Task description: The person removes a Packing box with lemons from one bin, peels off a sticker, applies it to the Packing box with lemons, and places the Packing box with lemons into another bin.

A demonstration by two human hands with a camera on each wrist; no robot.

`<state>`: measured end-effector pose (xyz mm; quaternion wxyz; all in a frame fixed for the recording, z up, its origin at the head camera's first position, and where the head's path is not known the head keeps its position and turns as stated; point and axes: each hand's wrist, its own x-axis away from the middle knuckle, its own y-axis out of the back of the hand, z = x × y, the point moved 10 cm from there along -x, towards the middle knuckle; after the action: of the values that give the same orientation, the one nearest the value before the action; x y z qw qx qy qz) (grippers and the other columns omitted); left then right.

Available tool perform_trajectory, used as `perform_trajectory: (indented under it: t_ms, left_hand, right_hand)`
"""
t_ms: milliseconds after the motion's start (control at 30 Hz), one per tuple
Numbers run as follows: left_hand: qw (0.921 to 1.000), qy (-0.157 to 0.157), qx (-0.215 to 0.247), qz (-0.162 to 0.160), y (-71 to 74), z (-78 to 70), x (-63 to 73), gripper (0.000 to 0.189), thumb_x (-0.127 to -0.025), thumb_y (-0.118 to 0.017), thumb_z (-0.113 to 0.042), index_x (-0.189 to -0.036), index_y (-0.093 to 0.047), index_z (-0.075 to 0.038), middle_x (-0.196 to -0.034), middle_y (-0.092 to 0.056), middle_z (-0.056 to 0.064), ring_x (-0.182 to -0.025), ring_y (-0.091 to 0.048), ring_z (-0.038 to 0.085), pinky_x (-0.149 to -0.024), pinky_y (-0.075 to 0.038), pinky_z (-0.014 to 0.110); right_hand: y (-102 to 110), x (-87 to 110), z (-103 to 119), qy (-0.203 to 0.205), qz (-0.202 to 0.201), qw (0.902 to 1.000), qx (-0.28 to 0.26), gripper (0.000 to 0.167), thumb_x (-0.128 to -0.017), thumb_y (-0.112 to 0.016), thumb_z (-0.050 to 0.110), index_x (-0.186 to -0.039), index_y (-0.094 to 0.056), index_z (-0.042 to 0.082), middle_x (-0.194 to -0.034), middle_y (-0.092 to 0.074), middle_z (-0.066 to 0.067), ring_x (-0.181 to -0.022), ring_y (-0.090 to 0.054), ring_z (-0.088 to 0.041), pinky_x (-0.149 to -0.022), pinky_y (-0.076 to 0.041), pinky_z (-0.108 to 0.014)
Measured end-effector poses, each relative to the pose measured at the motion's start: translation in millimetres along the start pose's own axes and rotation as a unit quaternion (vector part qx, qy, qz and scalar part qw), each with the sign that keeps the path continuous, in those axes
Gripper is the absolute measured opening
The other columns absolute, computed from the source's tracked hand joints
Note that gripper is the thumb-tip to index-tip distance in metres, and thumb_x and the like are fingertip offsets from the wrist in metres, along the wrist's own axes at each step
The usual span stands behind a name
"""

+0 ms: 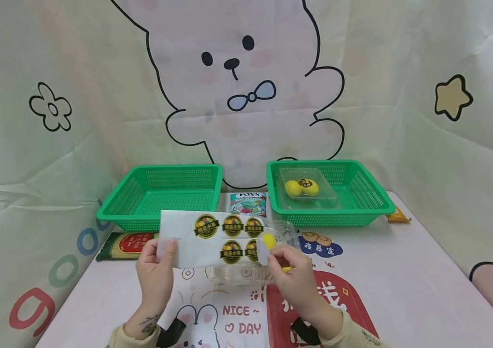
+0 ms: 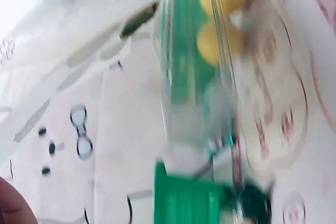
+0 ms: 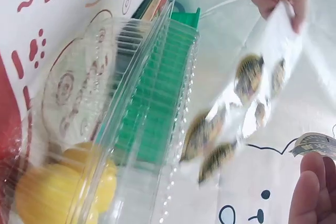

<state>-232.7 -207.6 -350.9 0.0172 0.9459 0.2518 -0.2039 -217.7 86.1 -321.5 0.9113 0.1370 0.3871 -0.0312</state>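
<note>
My left hand (image 1: 155, 273) grips the left end of a white sheet of stickers (image 1: 185, 241), raised above the table. Several round black-and-gold stickers (image 1: 232, 251) are on it. At its right end, my right hand (image 1: 296, 275) pinches a single round sticker (image 3: 315, 142), which is apart from the sheet in the right wrist view. Below and behind the sheet stands a clear plastic box (image 1: 237, 276), partly hidden by it. Yellow fruits (image 3: 47, 198) lie inside that box. In the left wrist view only a fingertip of the left hand (image 2: 13, 205) shows.
Two green baskets (image 1: 159, 224) stand at the back. The right basket (image 1: 329, 220) holds another clear box (image 1: 324, 193) with two yellow fruits, one bearing a sticker. A candy bag (image 1: 248, 204) lies between them, a green-and-red packet (image 1: 131, 245) at left, an orange packet (image 1: 398, 216) at right.
</note>
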Motion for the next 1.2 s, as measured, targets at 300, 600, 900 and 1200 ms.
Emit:
perform_trajectory:
  t_ms: [300, 600, 900, 1200]
  left_hand:
    - [0.9778, 0.028, -0.178, -0.106, 96.2, 46.4, -42.9, 0.021, -0.089, -0.06, -0.018, -0.094, -0.06, 0.003, -0.079, -0.058, -0.02, -0.065, -0.054, -0.007, -0.051, -0.046, 0.009]
    - [0.9216, 0.113, -0.37, -0.027, 143.3, 102.3, -57.3, 0.033, -0.089, -0.054, -0.022, -0.101, -0.059, 0.009, -0.098, -0.061, 0.03, -0.075, -0.059, 0.023, -0.055, -0.049, 0.027]
    - [0.8599, 0.195, -0.471, 0.028, 168.4, 127.4, -58.3, 0.049, -0.089, -0.05, -0.027, -0.121, -0.047, 0.01, -0.122, -0.048, 0.035, -0.109, -0.046, 0.051, -0.078, -0.039, 0.062]
    - [0.8042, 0.229, -0.542, 0.087, 171.1, 126.2, -57.5, 0.065, -0.084, -0.053, -0.041, -0.115, -0.046, 0.017, -0.112, -0.051, 0.036, -0.094, -0.052, 0.05, -0.059, -0.045, 0.054]
  right_hand:
    - [8.8, 2.2, -15.1, -0.064, -0.01, 0.9978, 0.014, 0.011, -0.081, -0.062, -0.007, -0.079, -0.066, 0.003, -0.081, -0.066, -0.004, -0.064, -0.056, -0.004, -0.059, -0.055, -0.021]
    - [10.8, 3.6, -19.3, -0.076, -0.012, 0.9969, 0.015, 0.012, -0.083, -0.062, -0.005, -0.079, -0.066, 0.005, -0.079, -0.067, -0.002, -0.064, -0.058, -0.004, -0.061, -0.055, -0.021]
    - [11.1, 5.8, -23.8, -0.106, -0.009, 0.9943, 0.009, 0.012, -0.084, -0.061, -0.004, -0.079, -0.066, 0.006, -0.078, -0.066, -0.002, -0.063, -0.056, -0.004, -0.06, -0.055, -0.021]
    - [10.9, 6.8, -25.8, -0.114, -0.007, 0.9934, 0.007, 0.012, -0.085, -0.06, -0.003, -0.079, -0.065, 0.006, -0.078, -0.066, -0.002, -0.062, -0.056, -0.005, -0.059, -0.054, -0.02]
